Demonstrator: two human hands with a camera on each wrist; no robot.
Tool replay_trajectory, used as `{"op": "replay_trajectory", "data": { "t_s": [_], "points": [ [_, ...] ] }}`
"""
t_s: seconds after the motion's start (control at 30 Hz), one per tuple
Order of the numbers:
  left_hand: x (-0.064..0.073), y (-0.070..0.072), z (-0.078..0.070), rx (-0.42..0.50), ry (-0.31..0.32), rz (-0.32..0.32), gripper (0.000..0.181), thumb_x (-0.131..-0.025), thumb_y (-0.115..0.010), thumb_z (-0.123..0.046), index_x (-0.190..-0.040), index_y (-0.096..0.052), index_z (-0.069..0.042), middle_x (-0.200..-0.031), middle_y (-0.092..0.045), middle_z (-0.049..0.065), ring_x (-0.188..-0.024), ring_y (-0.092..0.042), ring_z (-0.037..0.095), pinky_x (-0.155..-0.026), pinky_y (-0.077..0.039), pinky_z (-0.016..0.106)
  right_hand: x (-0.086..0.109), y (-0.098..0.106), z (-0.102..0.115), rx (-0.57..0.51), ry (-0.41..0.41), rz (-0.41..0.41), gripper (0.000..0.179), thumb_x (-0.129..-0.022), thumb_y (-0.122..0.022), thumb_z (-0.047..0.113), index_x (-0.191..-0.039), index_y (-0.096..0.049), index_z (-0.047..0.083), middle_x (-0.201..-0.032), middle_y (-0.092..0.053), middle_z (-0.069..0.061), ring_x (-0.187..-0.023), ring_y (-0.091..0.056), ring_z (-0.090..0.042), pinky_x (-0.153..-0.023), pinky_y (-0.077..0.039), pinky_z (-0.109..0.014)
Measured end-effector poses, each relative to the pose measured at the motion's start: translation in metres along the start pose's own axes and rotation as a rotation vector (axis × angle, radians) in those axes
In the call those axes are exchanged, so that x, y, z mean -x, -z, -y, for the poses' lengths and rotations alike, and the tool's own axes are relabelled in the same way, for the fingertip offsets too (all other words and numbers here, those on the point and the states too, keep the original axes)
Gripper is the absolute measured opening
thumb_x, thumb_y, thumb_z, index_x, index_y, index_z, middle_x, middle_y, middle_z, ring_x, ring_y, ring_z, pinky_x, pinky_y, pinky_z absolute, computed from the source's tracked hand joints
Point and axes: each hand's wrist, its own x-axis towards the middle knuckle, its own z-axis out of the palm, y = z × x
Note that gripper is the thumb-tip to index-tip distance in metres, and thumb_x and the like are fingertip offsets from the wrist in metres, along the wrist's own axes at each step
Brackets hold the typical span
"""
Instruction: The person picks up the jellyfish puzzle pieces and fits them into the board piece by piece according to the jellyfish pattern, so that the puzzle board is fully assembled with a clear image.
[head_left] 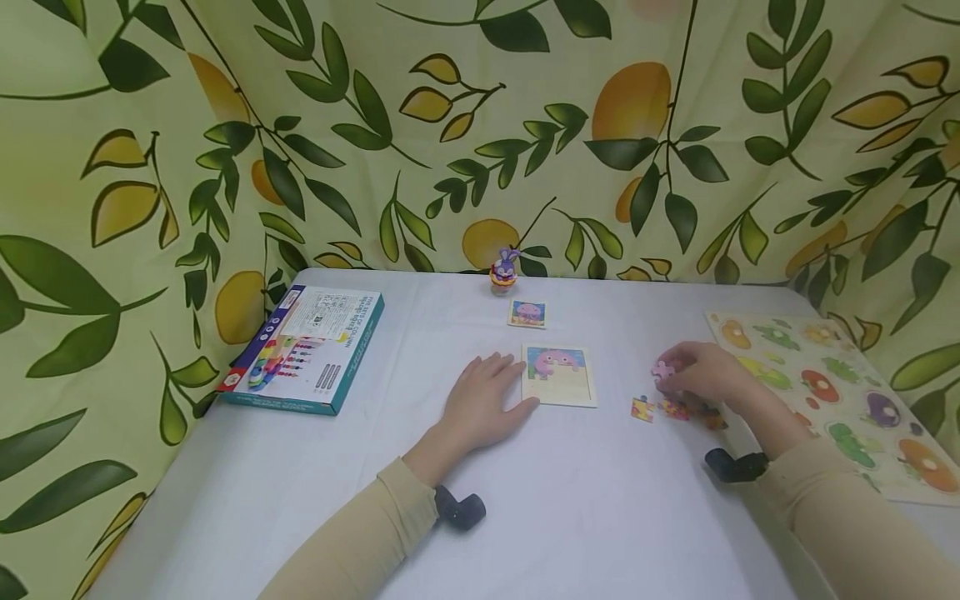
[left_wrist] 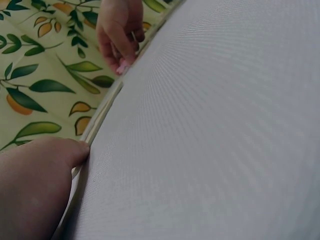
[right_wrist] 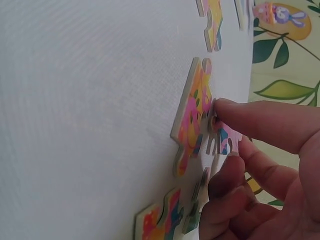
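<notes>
A square puzzle board (head_left: 558, 393) lies mid-table, its upper part filled with pink and purple picture pieces and its lower part bare. My left hand (head_left: 487, 402) rests palm down at its left side, fingers spread, with thumb and fingertips at the board's edge. In the left wrist view the thumb (left_wrist: 77, 151) touches that edge. My right hand (head_left: 705, 377) pinches a pink puzzle piece (right_wrist: 229, 139) between thumb and fingers, just above the table. Beneath and around it lie several loose pieces, among them a yellow-orange piece (head_left: 642, 408) and a red-pink piece (right_wrist: 192, 117).
Behind the board are a small picture card (head_left: 528, 314) and a purple rabbit figurine (head_left: 505, 271). A flat game box (head_left: 307, 350) lies at the left. At the right, a fruit-and-vegetable board (head_left: 847, 392) extends partly under my right forearm. Patterned cloth (head_left: 480, 125) hangs behind the table.
</notes>
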Motion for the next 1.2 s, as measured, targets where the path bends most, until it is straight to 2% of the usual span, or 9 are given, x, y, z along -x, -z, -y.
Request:
{"op": "replay_trajectory", "data": {
  "t_s": [0.3, 0.5, 0.63, 0.8, 1.0, 1.2],
  "points": [
    [0.000, -0.001, 0.000, 0.002, 0.003, 0.006, 0.066, -0.100, -0.053, -0.059, -0.153, -0.051, -0.019, -0.159, -0.045, 0.003, -0.151, -0.032, 0.022, -0.127, -0.014, 0.040, 0.002, -0.003, 0.003, -0.076, 0.030, 0.030, 0.051, -0.094, -0.074, 0.030, -0.132, -0.059, 0.001, -0.124, -0.061, -0.030, -0.085, -0.062, -0.028, -0.065, -0.055, -0.033],
    [0.000, 0.000, -0.001, 0.005, 0.009, 0.010, 0.067, -0.099, -0.053, -0.059, -0.153, -0.050, -0.020, -0.159, -0.044, 0.003, -0.151, -0.031, 0.022, -0.127, -0.013, 0.040, -0.001, -0.007, 0.005, -0.049, 0.043, -0.004, 0.049, -0.098, -0.070, 0.037, -0.131, -0.062, 0.002, -0.123, -0.062, -0.029, -0.092, -0.062, -0.031, -0.067, -0.055, -0.032],
    [0.000, 0.000, -0.001, 0.001, 0.007, 0.006, 0.067, -0.099, -0.053, -0.059, -0.153, -0.050, -0.020, -0.159, -0.044, 0.003, -0.151, -0.031, 0.021, -0.127, -0.013, 0.040, -0.003, -0.010, 0.008, -0.025, 0.059, -0.025, 0.050, -0.098, -0.070, 0.038, -0.129, -0.064, -0.001, -0.115, -0.066, -0.024, -0.090, -0.060, -0.029, -0.067, -0.053, -0.032],
    [-0.001, -0.001, -0.001, -0.003, 0.003, 0.000, 0.066, -0.099, -0.053, -0.059, -0.153, -0.051, -0.020, -0.158, -0.045, 0.003, -0.150, -0.032, 0.022, -0.127, -0.014, 0.040, -0.004, -0.012, 0.014, -0.051, 0.049, -0.025, 0.053, -0.097, -0.070, 0.041, -0.127, -0.064, -0.001, -0.104, -0.067, -0.016, -0.083, -0.061, -0.026, -0.065, -0.054, -0.033],
    [-0.001, -0.001, 0.000, -0.002, 0.000, -0.001, 0.066, -0.099, -0.053, -0.059, -0.153, -0.051, -0.020, -0.158, -0.045, 0.003, -0.150, -0.032, 0.022, -0.127, -0.014, 0.041, -0.004, -0.015, 0.022, -0.052, 0.091, -0.042, 0.047, -0.099, -0.067, 0.040, -0.127, -0.065, 0.002, -0.115, -0.067, -0.019, -0.088, -0.062, -0.027, -0.072, -0.055, -0.033],
    [-0.002, -0.001, 0.000, -0.007, -0.001, 0.000, 0.066, -0.100, -0.053, -0.059, -0.153, -0.051, -0.020, -0.158, -0.045, 0.003, -0.150, -0.032, 0.022, -0.127, -0.014, 0.041, -0.004, -0.020, 0.029, -0.079, 0.109, -0.032, 0.042, -0.101, -0.065, 0.034, -0.130, -0.063, 0.005, -0.120, -0.065, -0.023, -0.088, -0.060, -0.028, -0.065, -0.054, -0.032]
  ]
}}
